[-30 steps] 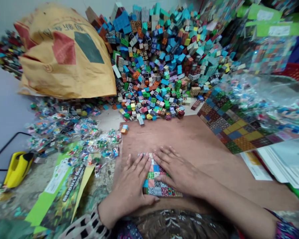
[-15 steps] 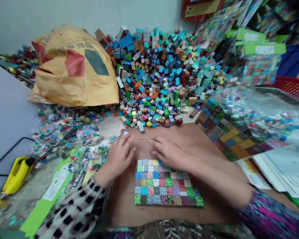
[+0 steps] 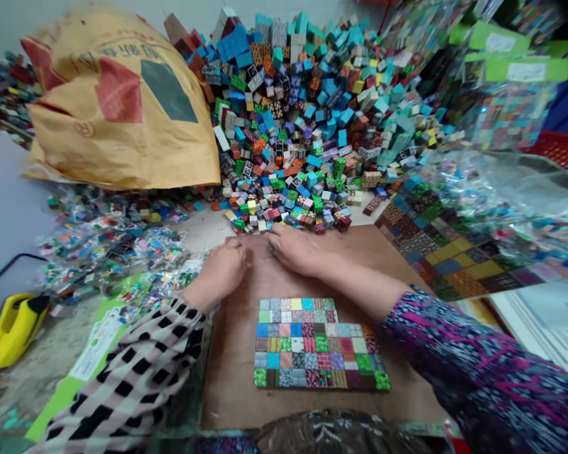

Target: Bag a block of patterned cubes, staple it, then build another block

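A flat rectangle of small patterned square blocks [image 3: 312, 353] lies on a brown board [image 3: 246, 410]. Its far row stops short at the right. Beyond it, my right hand [image 3: 293, 250] reaches to the board's far edge, against the front of the loose block pile [image 3: 307, 183]. Those fingers are bent downward and close together, and anything under them is hidden. My left hand [image 3: 223, 270] rests over the board's far left corner with curled fingers. What it may hold does not show.
A large yellow printed bag [image 3: 123, 139] stands back left. Small clear packets [image 3: 123, 246] and a yellow-and-black tool [image 3: 16, 331] lie to the left. At right are a patterned sheet [image 3: 449, 252], plastic packaging [image 3: 515, 189] and a red basket [image 3: 561, 151].
My right hand has moved forward from the block rectangle to the pile's edge, uncovering its far row. My left fingers have curled in, and the light blue piece by them no longer shows.
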Available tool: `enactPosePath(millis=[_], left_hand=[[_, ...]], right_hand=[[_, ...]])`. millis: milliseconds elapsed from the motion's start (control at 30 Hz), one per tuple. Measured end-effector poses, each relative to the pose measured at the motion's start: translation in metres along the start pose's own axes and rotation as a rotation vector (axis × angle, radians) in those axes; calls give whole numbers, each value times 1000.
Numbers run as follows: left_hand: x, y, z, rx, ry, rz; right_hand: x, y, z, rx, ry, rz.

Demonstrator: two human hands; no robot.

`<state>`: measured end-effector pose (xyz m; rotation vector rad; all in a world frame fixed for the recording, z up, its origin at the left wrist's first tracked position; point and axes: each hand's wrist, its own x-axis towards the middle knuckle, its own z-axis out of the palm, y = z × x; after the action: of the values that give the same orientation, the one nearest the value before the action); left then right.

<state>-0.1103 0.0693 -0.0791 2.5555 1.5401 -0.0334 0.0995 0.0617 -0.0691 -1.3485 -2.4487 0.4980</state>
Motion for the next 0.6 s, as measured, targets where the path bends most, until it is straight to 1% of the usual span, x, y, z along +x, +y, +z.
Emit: enactPosePath(millis=[67, 133, 200, 267, 367, 467, 533, 600], left_hand=[[1, 10, 4, -118, 3, 84], [4, 23, 10, -257, 8, 159], [9, 39, 16, -356, -2, 200], [14, 53, 20, -413, -13, 228], [18, 67, 21, -497, -24, 285], [18, 72, 22, -627, -21, 296], [17, 74, 23, -688, 2, 282], [16, 77, 24, -686, 23, 290]], right_hand=[[-20, 3, -7, -55, -55, -68], [-40, 7, -9, -15, -97, -71], [-55, 11, -8, 83, -95, -56], [-66, 15, -3, 152, -55, -41], [-75, 19, 3, 190, 14, -13], [-77, 19, 5, 256, 58, 14], [-76, 18, 4, 276, 49, 30], [-76, 17, 1, 265, 21, 50]])
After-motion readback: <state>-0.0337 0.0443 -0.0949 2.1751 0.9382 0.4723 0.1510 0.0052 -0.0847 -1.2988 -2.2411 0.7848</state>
